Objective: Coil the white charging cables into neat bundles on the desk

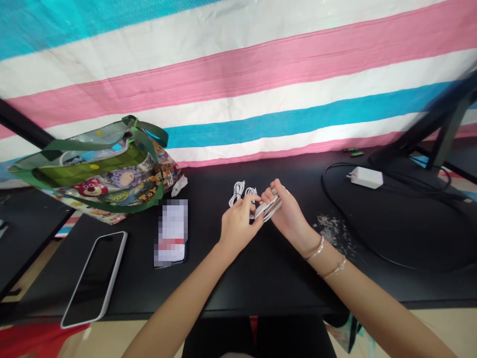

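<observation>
A white cable (pixel 271 207) is wound into a bundle of thin loops, and two of its loops (pixel 237 193) stand up past my fingers. My right hand (pixel 286 214) grips the wound bundle between fingers and thumb. My left hand (pixel 238 228) sits just beside it, its fingers pinching the white cable near the upright loops. Part of the cable is hidden by my fingers. Both hands are above the black desk (pixel 268 283), and my right wrist wears thin bracelets (pixel 316 250).
A printed tote bag (pixel 108 174) with green handles lies at the left, near a white-edged phone (pixel 95 278) and a pixelated card (pixel 171 232). A white power adapter (pixel 367 177) with a black cord (pixel 357 233) lies right, beside a monitor stand (pixel 432 134). Striped fabric (pixel 238 84) hangs behind.
</observation>
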{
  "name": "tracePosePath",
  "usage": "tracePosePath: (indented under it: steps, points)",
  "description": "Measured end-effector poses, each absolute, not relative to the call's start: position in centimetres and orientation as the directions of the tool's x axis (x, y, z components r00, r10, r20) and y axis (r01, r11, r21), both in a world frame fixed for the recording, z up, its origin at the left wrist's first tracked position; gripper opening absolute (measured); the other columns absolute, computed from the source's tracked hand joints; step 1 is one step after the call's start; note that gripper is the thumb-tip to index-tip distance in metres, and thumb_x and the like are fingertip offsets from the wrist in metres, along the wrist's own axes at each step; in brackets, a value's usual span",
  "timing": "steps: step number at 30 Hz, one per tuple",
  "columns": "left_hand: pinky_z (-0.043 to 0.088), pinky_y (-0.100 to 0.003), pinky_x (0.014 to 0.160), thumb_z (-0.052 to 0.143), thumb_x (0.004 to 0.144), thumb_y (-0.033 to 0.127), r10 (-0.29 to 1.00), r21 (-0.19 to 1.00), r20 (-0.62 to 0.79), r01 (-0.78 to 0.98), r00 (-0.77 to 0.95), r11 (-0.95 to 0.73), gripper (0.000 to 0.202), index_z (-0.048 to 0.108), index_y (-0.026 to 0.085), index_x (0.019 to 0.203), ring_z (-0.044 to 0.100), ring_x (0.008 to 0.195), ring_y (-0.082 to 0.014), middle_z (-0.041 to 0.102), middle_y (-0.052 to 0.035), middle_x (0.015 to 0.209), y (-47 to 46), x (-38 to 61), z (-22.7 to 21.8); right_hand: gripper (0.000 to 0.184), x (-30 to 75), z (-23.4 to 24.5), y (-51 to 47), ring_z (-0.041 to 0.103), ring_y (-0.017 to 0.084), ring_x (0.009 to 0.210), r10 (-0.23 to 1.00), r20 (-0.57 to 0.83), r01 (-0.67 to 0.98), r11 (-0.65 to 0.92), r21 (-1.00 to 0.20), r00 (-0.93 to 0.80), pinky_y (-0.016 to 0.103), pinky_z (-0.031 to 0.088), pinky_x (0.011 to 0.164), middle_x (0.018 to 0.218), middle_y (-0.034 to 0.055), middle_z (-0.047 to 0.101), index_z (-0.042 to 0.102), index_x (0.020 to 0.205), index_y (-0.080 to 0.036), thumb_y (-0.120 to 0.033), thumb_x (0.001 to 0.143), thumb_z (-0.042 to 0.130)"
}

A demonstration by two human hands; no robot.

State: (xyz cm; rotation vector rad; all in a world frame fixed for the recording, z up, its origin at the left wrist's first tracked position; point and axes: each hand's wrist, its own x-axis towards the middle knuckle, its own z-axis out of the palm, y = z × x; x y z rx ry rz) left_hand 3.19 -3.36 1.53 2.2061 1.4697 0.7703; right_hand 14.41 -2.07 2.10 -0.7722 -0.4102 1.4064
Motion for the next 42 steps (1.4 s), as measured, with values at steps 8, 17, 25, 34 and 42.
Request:
tracePosePath:
  steps: [8,17,25,34,42]
  points:
    - [0.045,-0.021,0.061,0.052,0.080,0.013,0.916,0.545,0.211,0.737,0.341,-0.400,0.027,0.054,0.024,0.105,0.066,0.076,-0.0151,0.067,0.0050,0.073,-3.3,3.1,1.6,0.039,14.2,2.1,-2.3,0.045,0.005,0.044,0.977,-0.105,-0.684,0.053,-0.727,0.188,0.018,0.043,0.047,0.044,-0.0116,0.045,0.050,0.062,-0.020,-0.027,0.048,0.086]
    - [0.041,-0.022,0.057,0.050,0.083,0.018,0.932,0.514,0.136,0.780,0.335,-0.356,0.023,0.054,0.022,0.106,0.067,0.071,-0.0172,0.067,0.0039,0.069,-3.5,3.2,1.8,0.045,14.0,2.4,-2.3,0.043,0.004,0.041,0.972,-0.159,-0.706,0.009,-0.708,0.172,0.017,0.042,0.043,0.042,-0.0122,0.045,0.052,0.061,-0.020,-0.031,0.039,0.089]
    - [0.043,-0.021,0.059,0.051,0.085,0.027,0.892,0.704,0.184,0.578,0.414,-0.413,0.021,0.052,0.022,0.106,0.060,0.057,-0.0116,0.058,0.0078,0.063,-3.3,2.8,1.3,0.057,15.3,1.7,-1.7,0.038,0.002,0.042,0.974,-0.225,-0.760,-0.137,-0.636,0.014,0.015,0.039,0.042,0.042,-0.0123,0.038,0.037,0.053,-0.020,-0.032,0.039,0.091]
    - [0.046,-0.022,0.065,0.056,0.084,0.027,0.825,0.750,0.198,0.459,0.530,-0.475,0.021,0.056,0.024,0.105,0.059,0.064,-0.0112,0.063,0.0054,0.075,-2.9,2.5,0.9,0.055,16.3,2.3,-1.5,0.036,0.002,0.039,0.953,-0.288,-0.803,-0.240,-0.545,-0.090,0.014,0.039,0.039,0.042,-0.0120,0.038,0.033,0.053,-0.020,-0.027,0.054,0.087]
    - [0.046,-0.022,0.065,0.062,0.082,0.027,0.847,0.764,0.173,0.474,0.503,-0.438,0.020,0.061,0.024,0.102,0.061,0.062,-0.0119,0.063,0.0065,0.069,-2.9,2.6,0.5,0.037,15.0,3.4,-1.7,0.044,0.004,0.035,0.911,-0.409,-0.824,-0.196,-0.532,0.047,0.014,0.042,0.039,0.037,-0.0122,0.042,0.047,0.058,-0.020,-0.035,0.068,0.079]
